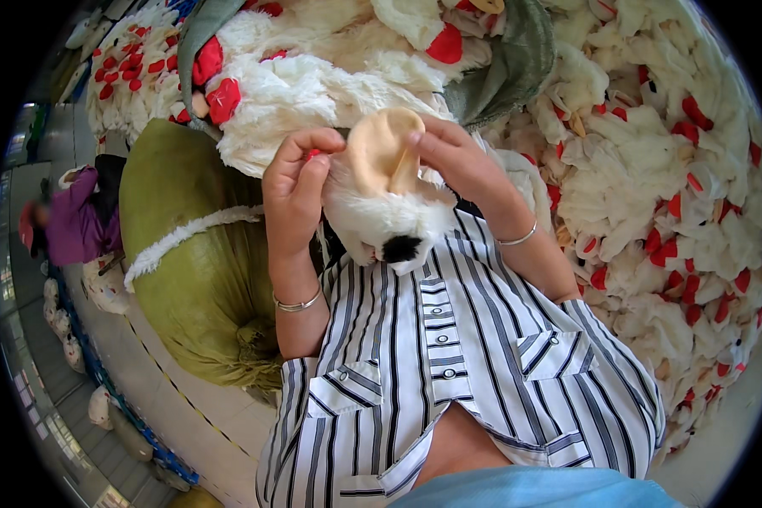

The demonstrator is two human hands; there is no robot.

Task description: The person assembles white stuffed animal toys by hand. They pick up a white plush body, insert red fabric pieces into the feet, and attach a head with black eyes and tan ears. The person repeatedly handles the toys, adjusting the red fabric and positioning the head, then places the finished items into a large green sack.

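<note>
A white furry plush toy piece (389, 224) with a black patch and a round beige fabric part (377, 152) hangs in front of my chest. My right hand (457, 161) is closed on it, the thumb pressing the edge of the beige part. At the piece's left side my left hand (300, 173) is closed, its fingers pinched together beside the white fur. A small bit of red shows at those fingertips; what it belongs to is hard to make out. The rear of the plush piece is hidden.
An open green sack (504, 72) full of white plush pieces with red parts stands ahead. To the left lies a tied olive sack (190, 254). A large heap of white and red plush pieces (635, 195) covers the right. A person in purple (80, 216) is at far left.
</note>
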